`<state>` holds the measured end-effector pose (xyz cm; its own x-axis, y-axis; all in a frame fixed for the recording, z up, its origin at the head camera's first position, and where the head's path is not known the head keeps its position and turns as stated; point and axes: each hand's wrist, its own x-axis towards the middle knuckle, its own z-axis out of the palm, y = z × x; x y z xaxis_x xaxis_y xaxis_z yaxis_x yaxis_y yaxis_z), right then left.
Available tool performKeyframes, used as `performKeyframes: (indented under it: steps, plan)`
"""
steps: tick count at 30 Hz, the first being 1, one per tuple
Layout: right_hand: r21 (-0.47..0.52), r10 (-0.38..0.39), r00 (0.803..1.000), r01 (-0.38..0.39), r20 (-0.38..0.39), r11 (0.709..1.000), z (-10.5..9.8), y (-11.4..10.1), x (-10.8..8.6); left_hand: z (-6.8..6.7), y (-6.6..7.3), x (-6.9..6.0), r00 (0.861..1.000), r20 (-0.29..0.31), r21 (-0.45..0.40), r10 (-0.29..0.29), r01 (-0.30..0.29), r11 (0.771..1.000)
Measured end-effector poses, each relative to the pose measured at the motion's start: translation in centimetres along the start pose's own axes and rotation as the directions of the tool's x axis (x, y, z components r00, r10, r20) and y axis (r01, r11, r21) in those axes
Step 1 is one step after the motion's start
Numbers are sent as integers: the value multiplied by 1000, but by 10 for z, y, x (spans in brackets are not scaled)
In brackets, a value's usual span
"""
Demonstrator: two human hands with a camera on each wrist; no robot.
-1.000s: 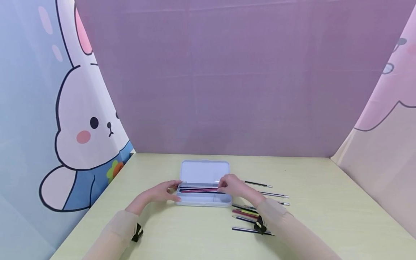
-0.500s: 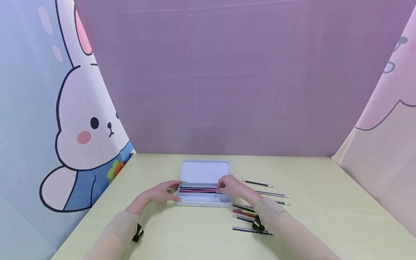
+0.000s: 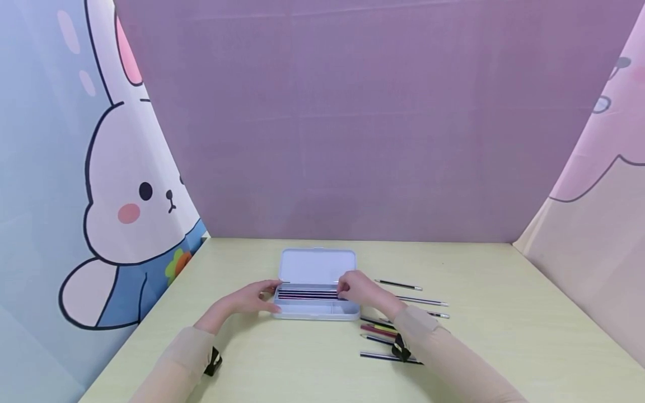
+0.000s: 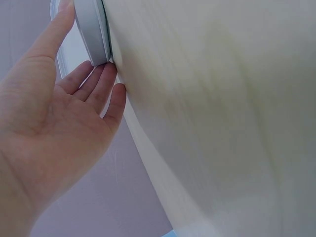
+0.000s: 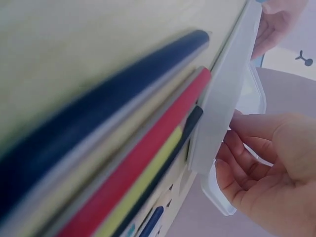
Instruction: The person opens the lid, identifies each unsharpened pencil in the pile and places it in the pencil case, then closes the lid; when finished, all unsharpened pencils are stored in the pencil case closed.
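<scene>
A white pencil case (image 3: 307,309) lies on the table with its lid (image 3: 317,265) raised at the back. Several dark and red pencils (image 3: 307,294) lie side by side in its rear compartment. At the left end, my left hand (image 3: 249,296) holds the case between thumb and fingers; the left wrist view shows this hand (image 4: 64,108) with its fingertips against the case wall (image 4: 93,32). My right hand (image 3: 360,288) pinches a red pencil's right end inside the case. In the right wrist view, the case wall hides part of that hand's (image 5: 266,163) fingertips and the pencil end.
Right of the case lie several loose pencils, including a black one (image 3: 400,285), a striped one (image 3: 423,301) and a dark blue one (image 3: 385,356). A red pencil (image 5: 148,153) and a yellow one (image 5: 148,180) lie near the case's right end. A purple cloth (image 3: 353,123) hangs behind the table.
The red pencil, slanted across the others before, now lies level in line with them. My right hand shifts only slightly at the case's right end; my left hand stays put.
</scene>
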<state>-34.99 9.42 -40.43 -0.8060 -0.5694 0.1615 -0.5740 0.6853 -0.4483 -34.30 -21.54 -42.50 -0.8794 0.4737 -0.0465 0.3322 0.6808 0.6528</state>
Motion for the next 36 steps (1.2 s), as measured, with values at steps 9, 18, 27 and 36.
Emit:
performKeyframes:
  steps: [9, 18, 27, 36]
  plan:
    - [57, 50, 999, -48, -19, 997, -11, 3, -6, 1, 0, 0, 1000, -6, 1, 2, -2, 1000]
    - [78, 72, 995, -67, -64, 995, -23, 14, -16, 1, 0, 1, 1000, -9, 10, 17, -17, 1000]
    - [79, 4, 996, 4, -94, 997, -29, 28, -33, 1, 1, -1, 1000, -12, 1, -12, 12, 1000]
    - [106, 3, 993, 9, -117, 994, -42, 38, -55, 1, 1, 1, 1000, -9, -1, -6, 6, 1000]
